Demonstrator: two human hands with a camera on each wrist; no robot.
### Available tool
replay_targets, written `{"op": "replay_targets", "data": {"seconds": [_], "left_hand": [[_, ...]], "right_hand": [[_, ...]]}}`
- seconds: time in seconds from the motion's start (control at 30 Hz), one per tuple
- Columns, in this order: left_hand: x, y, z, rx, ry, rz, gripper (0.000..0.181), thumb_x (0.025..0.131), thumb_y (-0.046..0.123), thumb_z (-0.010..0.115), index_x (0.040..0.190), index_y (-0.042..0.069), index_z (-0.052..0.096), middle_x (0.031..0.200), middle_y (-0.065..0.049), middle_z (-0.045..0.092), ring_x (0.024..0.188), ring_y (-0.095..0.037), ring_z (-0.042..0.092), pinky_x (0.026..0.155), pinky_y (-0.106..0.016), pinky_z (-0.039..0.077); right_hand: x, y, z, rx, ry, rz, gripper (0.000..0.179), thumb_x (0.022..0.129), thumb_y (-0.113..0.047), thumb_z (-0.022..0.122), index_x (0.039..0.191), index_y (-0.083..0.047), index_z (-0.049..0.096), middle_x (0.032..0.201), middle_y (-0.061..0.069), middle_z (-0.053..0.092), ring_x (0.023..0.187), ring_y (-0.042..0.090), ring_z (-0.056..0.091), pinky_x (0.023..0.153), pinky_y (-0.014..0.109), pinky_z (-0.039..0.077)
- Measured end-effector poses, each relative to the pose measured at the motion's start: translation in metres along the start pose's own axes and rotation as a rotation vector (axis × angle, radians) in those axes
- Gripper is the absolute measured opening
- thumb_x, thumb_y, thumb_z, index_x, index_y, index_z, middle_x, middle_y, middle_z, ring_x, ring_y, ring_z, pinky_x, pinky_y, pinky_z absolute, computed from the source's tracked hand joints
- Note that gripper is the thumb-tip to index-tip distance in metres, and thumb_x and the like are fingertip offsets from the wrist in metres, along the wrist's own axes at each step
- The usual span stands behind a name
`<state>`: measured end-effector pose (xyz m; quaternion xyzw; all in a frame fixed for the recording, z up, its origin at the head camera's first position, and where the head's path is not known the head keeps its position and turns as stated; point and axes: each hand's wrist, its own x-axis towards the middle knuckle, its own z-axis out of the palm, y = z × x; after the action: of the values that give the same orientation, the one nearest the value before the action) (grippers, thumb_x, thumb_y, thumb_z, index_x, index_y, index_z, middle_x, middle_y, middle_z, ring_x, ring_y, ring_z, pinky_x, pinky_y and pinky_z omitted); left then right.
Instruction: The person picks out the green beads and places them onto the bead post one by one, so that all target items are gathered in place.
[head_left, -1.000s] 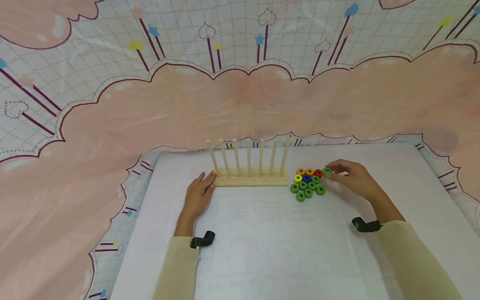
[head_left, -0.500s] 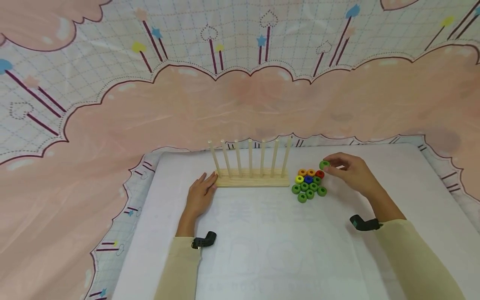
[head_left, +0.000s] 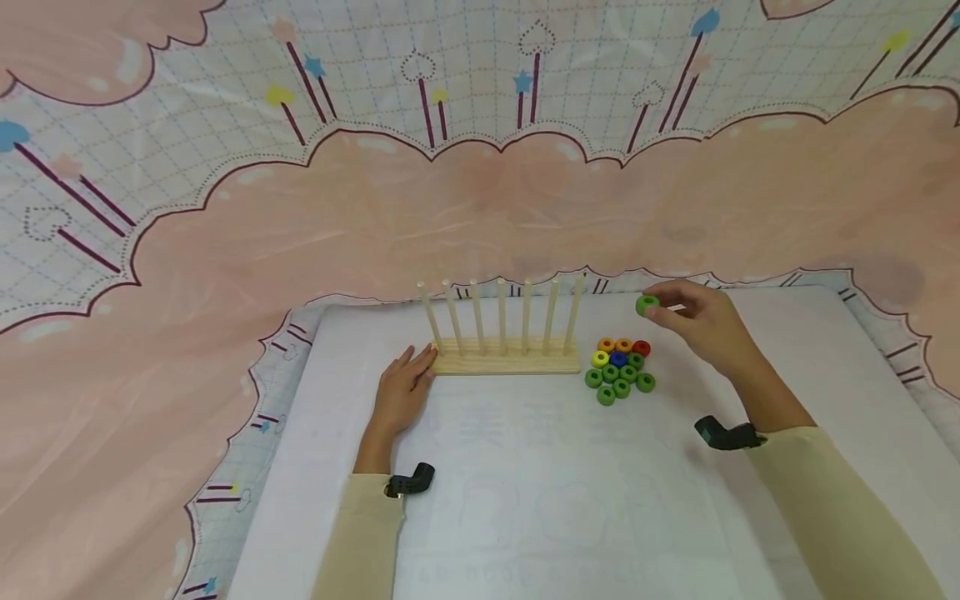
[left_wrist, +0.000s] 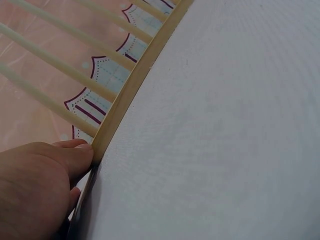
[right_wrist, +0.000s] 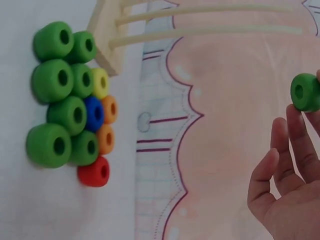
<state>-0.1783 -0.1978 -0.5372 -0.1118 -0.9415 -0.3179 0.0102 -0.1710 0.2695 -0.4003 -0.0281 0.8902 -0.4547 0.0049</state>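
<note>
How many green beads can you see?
7: six in the cluster on the table, at its near and right sides, and one green bead pinched in the right hand, lifted above the pile. None looks hidden.

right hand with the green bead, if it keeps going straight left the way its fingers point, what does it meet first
Probably the rightmost peg of the wooden peg rack. The right hand pinches the green bead above the table, fingers pointing left toward that peg's upper part. Depth is unclear, so it might pass in front of or behind it.
</note>
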Motion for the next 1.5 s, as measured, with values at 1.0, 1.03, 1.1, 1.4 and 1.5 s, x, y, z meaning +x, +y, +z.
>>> {"op": "replay_targets", "data": {"seconds": [1.0,1.03,1.1,1.4,1.5], "left_hand": [[-0.001,0.001,0.000,-0.008,0.009,-0.005,0.044,0.107,0.021,0.052,0.150,0.012,0.051,0.158,-0.003,0.047,0.154,-0.036,0.030,0.124,-0.060,0.019],[-0.001,0.001,0.000,-0.012,0.008,-0.007,0.044,0.107,0.021,0.052,0.150,0.012,0.051,0.158,-0.003,0.047,0.154,-0.036,0.030,0.124,-0.059,0.019],[-0.002,0.001,-0.001,-0.013,0.008,-0.008,0.044,0.107,0.021,0.052,0.150,0.012,0.051,0.158,-0.003,0.047,0.154,-0.036,0.030,0.124,-0.060,0.019],[-0.002,0.002,-0.001,-0.006,0.008,-0.014,0.044,0.107,0.021,0.051,0.150,0.012,0.052,0.158,-0.003,0.047,0.154,-0.036,0.030,0.124,-0.060,0.019],[-0.002,0.002,-0.001,-0.007,0.008,-0.017,0.044,0.107,0.021,0.052,0.150,0.013,0.052,0.158,-0.002,0.047,0.154,-0.035,0.030,0.124,-0.060,0.019]], "right_hand": [[0.026,-0.055,0.024,0.157,0.063,-0.239,0.031,0.099,-0.026,0.069,0.126,-0.010,0.069,0.117,-0.001,0.068,0.109,0.011,0.060,0.090,0.015,0.050],[0.027,-0.056,0.024,0.168,0.062,-0.247,0.031,0.099,-0.025,0.069,0.126,-0.010,0.069,0.117,-0.002,0.068,0.109,0.011,0.060,0.090,0.015,0.050],[0.029,-0.059,0.026,0.192,0.058,-0.263,0.030,0.099,-0.022,0.069,0.125,-0.008,0.069,0.116,-0.003,0.068,0.109,0.011,0.060,0.091,0.016,0.050],[0.038,-0.068,0.036,0.267,0.029,-0.314,0.031,0.098,-0.016,0.069,0.126,-0.002,0.067,0.109,-0.009,0.068,0.103,0.015,0.062,0.088,0.019,0.052],[0.040,-0.071,0.039,0.281,0.016,-0.316,0.031,0.098,-0.016,0.069,0.126,-0.002,0.067,0.109,-0.007,0.069,0.103,0.017,0.062,0.087,0.020,0.052]]}}
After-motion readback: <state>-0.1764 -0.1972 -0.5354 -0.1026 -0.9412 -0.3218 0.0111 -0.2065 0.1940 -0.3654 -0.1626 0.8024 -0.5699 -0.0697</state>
